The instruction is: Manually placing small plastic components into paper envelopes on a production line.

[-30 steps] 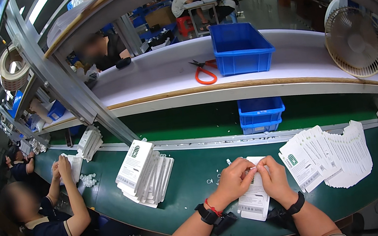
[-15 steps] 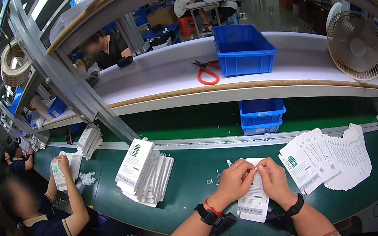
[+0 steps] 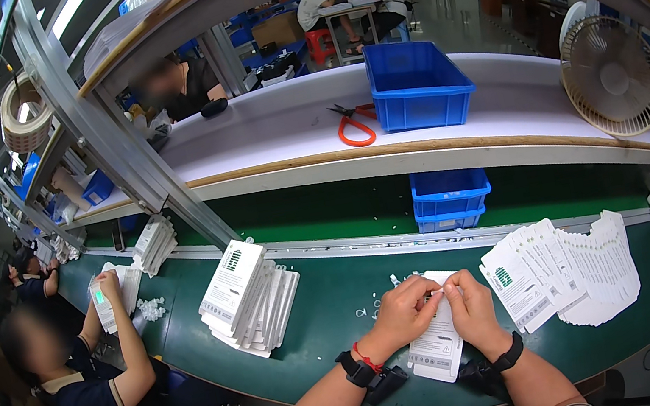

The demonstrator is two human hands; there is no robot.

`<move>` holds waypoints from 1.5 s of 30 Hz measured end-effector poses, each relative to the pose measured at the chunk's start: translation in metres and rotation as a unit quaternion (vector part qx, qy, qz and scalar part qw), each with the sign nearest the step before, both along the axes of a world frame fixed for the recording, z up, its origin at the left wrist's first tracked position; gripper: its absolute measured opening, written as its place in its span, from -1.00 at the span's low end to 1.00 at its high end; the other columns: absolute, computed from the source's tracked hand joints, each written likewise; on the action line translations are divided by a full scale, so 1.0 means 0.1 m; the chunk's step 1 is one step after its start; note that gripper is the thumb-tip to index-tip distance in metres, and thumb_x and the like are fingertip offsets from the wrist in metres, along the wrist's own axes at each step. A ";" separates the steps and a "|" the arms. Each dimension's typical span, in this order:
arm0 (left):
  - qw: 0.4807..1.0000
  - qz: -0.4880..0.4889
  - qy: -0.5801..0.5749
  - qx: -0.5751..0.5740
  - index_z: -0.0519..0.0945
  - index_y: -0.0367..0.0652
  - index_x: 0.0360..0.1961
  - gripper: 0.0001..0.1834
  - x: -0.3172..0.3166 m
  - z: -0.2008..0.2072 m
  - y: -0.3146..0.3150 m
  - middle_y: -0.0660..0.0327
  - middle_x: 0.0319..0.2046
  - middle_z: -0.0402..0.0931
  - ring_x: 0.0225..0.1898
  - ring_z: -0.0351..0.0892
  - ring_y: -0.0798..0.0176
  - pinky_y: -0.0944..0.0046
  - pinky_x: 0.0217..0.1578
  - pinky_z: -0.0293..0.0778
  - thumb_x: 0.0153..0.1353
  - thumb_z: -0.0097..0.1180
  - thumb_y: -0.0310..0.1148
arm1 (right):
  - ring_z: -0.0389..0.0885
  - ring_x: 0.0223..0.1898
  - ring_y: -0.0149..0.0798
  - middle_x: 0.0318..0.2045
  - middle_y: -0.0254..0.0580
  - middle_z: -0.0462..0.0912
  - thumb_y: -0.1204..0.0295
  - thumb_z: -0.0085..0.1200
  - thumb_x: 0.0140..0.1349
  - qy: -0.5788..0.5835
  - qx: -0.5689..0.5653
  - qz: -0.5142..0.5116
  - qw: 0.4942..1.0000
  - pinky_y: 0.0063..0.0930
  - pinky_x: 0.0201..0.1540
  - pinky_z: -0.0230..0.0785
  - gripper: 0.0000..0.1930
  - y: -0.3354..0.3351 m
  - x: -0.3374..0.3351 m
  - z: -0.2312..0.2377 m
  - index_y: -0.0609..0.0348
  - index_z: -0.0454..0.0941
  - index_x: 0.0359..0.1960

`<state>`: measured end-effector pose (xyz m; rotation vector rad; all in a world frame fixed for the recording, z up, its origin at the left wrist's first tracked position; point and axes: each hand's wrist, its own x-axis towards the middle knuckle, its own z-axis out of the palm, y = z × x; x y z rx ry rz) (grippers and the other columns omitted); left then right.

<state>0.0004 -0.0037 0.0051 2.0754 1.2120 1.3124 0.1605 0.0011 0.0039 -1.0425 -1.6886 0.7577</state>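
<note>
My left hand (image 3: 404, 313) and my right hand (image 3: 475, 314) meet over a flat white printed packet (image 3: 434, 354) on the green table. Thumbs and forefingers of both hands are pinched together near the packet's upper part. A tiny whitish thing shows between the fingertips, too small to name. The hands partly cover the packet, whose lower end lies toward me. To the right, a fanned row of similar white packets (image 3: 519, 282) lies flat. On the left stands a tall, slightly slanting stack of them (image 3: 237, 291).
Small clear bits (image 3: 376, 304) lie left of my hands. Blue bins (image 3: 452, 203) stand beneath the shelf (image 3: 270, 130), which carries a blue bin (image 3: 421, 101), red-handled cutters (image 3: 356, 129) and a fan (image 3: 612, 77). At left, a co-worker (image 3: 106, 386) holds a packet near another stack (image 3: 153, 245).
My hands stay almost in the same place, still pinched over the packet. The co-worker's packet at the left has dropped slightly.
</note>
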 end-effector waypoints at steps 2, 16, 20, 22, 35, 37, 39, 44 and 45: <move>1.000 -0.001 -0.006 0.002 0.61 -0.27 -0.34 -0.90 0.00 0.00 0.00 0.18 -0.47 0.53 -0.60 0.47 0.35 0.37 -0.57 0.38 0.10 0.25 -0.50 | 0.58 -0.48 0.01 -0.51 0.02 0.55 0.47 -0.01 0.34 -0.002 -0.004 0.004 1.000 -0.29 -0.40 0.38 -0.89 0.00 0.00 0.01 0.25 0.45 -0.33; 1.000 -0.011 -0.020 -0.009 0.63 -0.23 -0.26 -0.83 -0.01 0.00 -0.01 0.22 -0.48 0.49 -0.63 0.38 0.40 0.41 -0.59 0.31 0.07 0.22 -0.53 | 0.60 -0.47 -0.04 -0.49 0.00 0.59 0.48 0.06 0.28 -0.011 0.015 0.023 1.000 -0.34 -0.38 0.39 -0.89 0.00 0.01 0.03 0.26 0.48 -0.37; 0.999 -0.024 -0.032 -0.025 0.63 -0.23 -0.22 -0.81 0.01 0.09 -0.03 0.23 -0.47 0.47 -0.64 0.33 0.41 0.39 -0.60 0.27 0.12 0.25 -0.44 | 0.60 -0.46 -0.04 -0.49 0.00 0.57 0.47 0.03 0.30 -0.019 0.016 0.005 1.000 -0.33 -0.38 0.39 -0.89 0.01 0.02 0.01 0.26 0.46 -0.36; 0.999 -0.018 -0.032 -0.015 0.62 -0.23 -0.22 -0.81 0.02 0.08 -0.03 0.23 -0.47 0.47 -0.64 0.33 0.40 0.38 -0.61 0.27 0.14 0.25 -0.42 | 0.60 -0.46 -0.05 -0.49 0.00 0.57 0.47 0.02 0.31 -0.020 0.013 0.004 1.000 -0.33 -0.38 0.39 -0.88 0.02 0.03 -0.01 0.26 0.46 -0.36; 0.999 -0.001 -0.049 -0.015 0.61 -0.22 -0.30 -0.87 0.01 0.00 0.00 0.21 -0.54 0.43 -0.66 0.34 0.36 0.34 -0.63 0.25 0.09 0.21 -0.51 | 0.59 -0.49 -0.15 -0.51 -0.04 0.59 0.47 0.03 0.30 -0.001 0.009 0.022 1.000 -0.38 -0.39 0.38 -0.87 0.01 0.02 0.03 0.27 0.50 -0.37; 0.999 -0.004 -0.045 -0.011 0.61 -0.22 -0.30 -0.87 0.01 -0.01 0.00 0.21 -0.54 0.43 -0.66 0.34 0.37 0.35 -0.63 0.24 0.08 0.21 -0.51 | 0.60 -0.49 -0.14 -0.51 -0.03 0.59 0.48 0.04 0.30 -0.007 0.015 0.022 1.000 -0.38 -0.39 0.38 -0.88 0.02 0.02 0.03 0.27 0.50 -0.37; 0.999 -0.007 -0.040 -0.009 0.61 -0.22 -0.30 -0.86 0.00 0.01 0.01 0.21 -0.54 0.43 -0.66 0.33 0.37 0.36 -0.62 0.24 0.07 0.20 -0.52 | 0.60 -0.48 -0.09 -0.50 -0.01 0.58 0.48 0.04 0.29 -0.019 0.021 0.010 1.000 -0.36 -0.39 0.39 -0.89 0.03 0.02 0.00 0.27 0.49 -0.37; 0.998 -0.023 -0.052 -0.029 0.60 -0.23 -0.31 -0.85 -0.01 0.00 0.03 0.22 -0.53 0.45 -0.67 0.31 0.40 0.38 -0.62 0.23 0.08 0.27 -0.47 | 0.59 -0.46 -0.04 -0.49 0.02 0.57 0.47 0.02 0.31 -0.022 0.004 0.012 1.000 -0.31 -0.37 0.38 -0.87 0.04 0.02 0.01 0.28 0.46 -0.37; 0.998 -0.026 -0.051 -0.030 0.60 -0.23 -0.31 -0.85 0.00 -0.01 0.03 0.22 -0.53 0.45 -0.67 0.31 0.40 0.38 -0.62 0.23 0.08 0.27 -0.47 | 0.59 -0.46 -0.03 -0.49 0.02 0.57 0.46 0.01 0.31 -0.022 -0.008 0.010 1.000 -0.31 -0.37 0.38 -0.87 0.04 0.03 0.00 0.27 0.46 -0.37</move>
